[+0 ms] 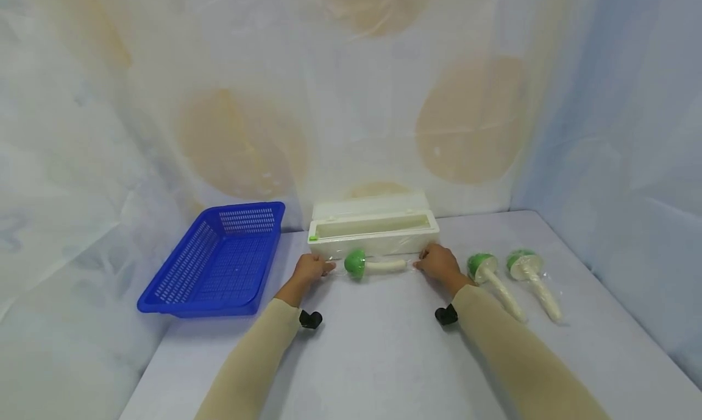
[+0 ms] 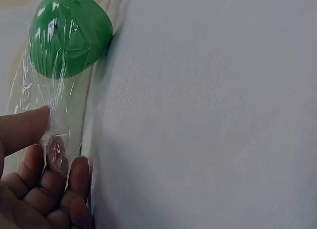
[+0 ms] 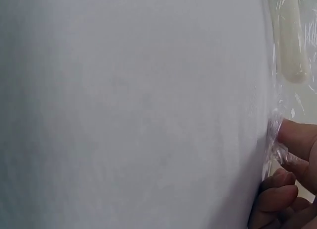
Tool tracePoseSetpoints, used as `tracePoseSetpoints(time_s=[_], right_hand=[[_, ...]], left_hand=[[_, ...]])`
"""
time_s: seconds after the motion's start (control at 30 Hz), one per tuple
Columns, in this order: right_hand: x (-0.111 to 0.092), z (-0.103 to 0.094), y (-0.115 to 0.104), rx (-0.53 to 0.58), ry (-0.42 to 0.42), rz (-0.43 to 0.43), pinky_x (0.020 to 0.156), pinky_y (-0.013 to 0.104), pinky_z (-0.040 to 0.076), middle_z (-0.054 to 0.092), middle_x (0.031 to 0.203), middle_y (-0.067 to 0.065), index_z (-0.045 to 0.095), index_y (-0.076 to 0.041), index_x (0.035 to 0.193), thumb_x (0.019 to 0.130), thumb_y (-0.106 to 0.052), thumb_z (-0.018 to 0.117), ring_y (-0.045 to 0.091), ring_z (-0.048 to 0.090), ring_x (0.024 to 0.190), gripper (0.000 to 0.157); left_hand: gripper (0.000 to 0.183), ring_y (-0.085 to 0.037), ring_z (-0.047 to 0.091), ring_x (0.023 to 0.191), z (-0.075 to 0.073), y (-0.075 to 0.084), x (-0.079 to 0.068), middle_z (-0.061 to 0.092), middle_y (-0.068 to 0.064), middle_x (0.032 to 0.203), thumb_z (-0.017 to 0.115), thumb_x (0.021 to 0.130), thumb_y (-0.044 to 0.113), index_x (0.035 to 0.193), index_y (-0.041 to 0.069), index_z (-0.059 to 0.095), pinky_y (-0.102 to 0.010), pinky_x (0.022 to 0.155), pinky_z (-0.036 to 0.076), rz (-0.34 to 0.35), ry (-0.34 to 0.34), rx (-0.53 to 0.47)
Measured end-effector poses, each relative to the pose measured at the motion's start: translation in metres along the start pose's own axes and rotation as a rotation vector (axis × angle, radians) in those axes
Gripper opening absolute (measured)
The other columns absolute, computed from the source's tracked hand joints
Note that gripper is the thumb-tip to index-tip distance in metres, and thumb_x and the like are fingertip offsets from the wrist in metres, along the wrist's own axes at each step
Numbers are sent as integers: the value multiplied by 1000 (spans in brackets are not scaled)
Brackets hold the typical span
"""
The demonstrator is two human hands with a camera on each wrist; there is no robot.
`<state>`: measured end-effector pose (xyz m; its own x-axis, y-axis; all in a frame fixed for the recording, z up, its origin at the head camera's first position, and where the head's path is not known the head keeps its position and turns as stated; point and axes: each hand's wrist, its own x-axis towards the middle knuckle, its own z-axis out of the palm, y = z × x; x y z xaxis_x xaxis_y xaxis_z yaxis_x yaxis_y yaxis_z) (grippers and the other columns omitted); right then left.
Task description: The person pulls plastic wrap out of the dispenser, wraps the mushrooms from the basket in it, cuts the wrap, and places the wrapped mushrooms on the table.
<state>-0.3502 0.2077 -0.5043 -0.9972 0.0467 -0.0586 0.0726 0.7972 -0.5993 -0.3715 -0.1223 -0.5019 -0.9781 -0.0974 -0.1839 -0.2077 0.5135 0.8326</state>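
Observation:
A mushroom-shaped thing with a green cap (image 1: pixel 355 264) and a pale stem (image 1: pixel 386 266) lies crosswise in clear plastic film, just in front of a long white box (image 1: pixel 373 245). My left hand (image 1: pixel 309 270) pinches the film beyond the cap. In the left wrist view, gathered film (image 2: pixel 54 125) runs between thumb and fingers. Beyond the stem's end, my right hand (image 1: pixel 440 265) pinches the other end of the film; the right wrist view shows crumpled film (image 3: pixel 277 135) at the thumb. The box's lid (image 1: pixel 370 205) stands raised, with a small green piece (image 1: pixel 313 238) at its left end.
To the left stands a blue plastic basket (image 1: pixel 219 267) with slotted sides. Two similar green-capped things, one with its stem (image 1: pixel 507 298) near my right forearm and another (image 1: pixel 540 286) beyond it, lie on the white table (image 1: pixel 384 359). Patterned sheeting (image 1: pixel 362 103) encloses the table.

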Motion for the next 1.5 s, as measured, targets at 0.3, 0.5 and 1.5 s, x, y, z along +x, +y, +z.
tracePoseSetpoints(time_s=[0.3, 0.5, 1.5], right_hand=[[2, -9, 5, 73, -6, -83, 62, 33, 44, 60, 80, 8, 62, -3, 85, 90, -17, 67, 23, 54, 74, 15], [9, -18, 12, 241, -137, -95, 61, 31, 51, 63, 80, 9, 60, 0, 91, 92, -13, 67, 19, 60, 70, 15], [7, -23, 19, 594, -330, 90, 71, 31, 55, 61, 94, 10, 58, 6, 123, 90, -8, 68, 16, 61, 77, 37]], left_hand=[[17, -15, 61, 69, -5, -3, 2, 65, -6, 80, 76, 84, 8, 92, -4, 67, -28, 64, 54, 10, -124, -212], [10, -15, 64, 67, -11, -7, 1, 67, -7, 77, 72, 86, 3, 88, -4, 65, -29, 64, 56, -27, -210, -313], [6, -18, 65, 72, -16, -24, 2, 65, -6, 85, 64, 92, -1, 98, 1, 63, -32, 68, 56, -1, -359, -430]])
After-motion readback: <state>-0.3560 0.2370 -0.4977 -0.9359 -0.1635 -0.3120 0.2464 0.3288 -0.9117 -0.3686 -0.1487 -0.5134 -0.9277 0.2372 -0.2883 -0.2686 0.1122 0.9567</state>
